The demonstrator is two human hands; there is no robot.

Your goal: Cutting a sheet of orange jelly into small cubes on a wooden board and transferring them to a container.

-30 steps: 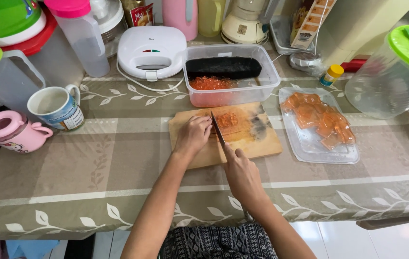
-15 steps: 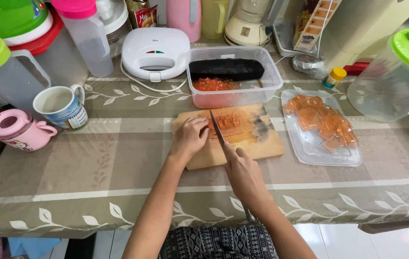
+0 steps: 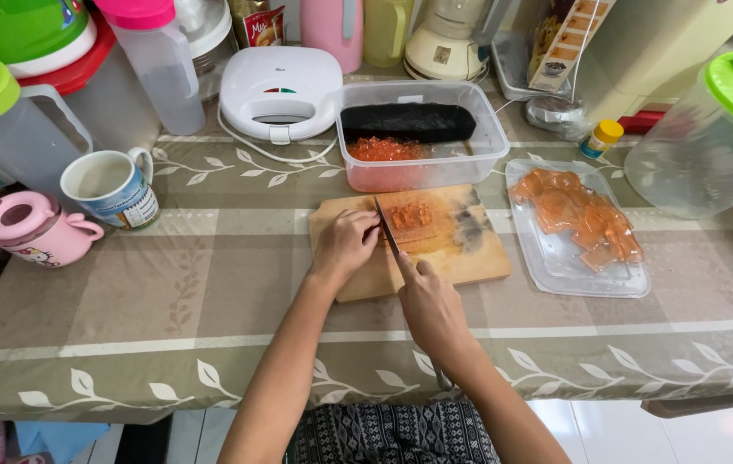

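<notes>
White sandwich maker [image 3: 280, 92] behind clear tub [image 3: 422, 163]; mug [image 3: 110, 187] beside pink cup [image 3: 33, 228]; blender [image 3: 445, 39], perhaps.

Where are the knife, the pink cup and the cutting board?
knife [image 3: 386, 225], head view, on the dark blade beside the orange pieces.
pink cup [image 3: 36, 232], head view, on its rounded side.
cutting board [image 3: 470, 258], head view, on the bare wood at its right end.

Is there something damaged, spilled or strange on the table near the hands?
Only one thing: the wooden cutting board has a dark, burnt-looking patch right of the orange pieces. Nothing looks spilled.
</notes>
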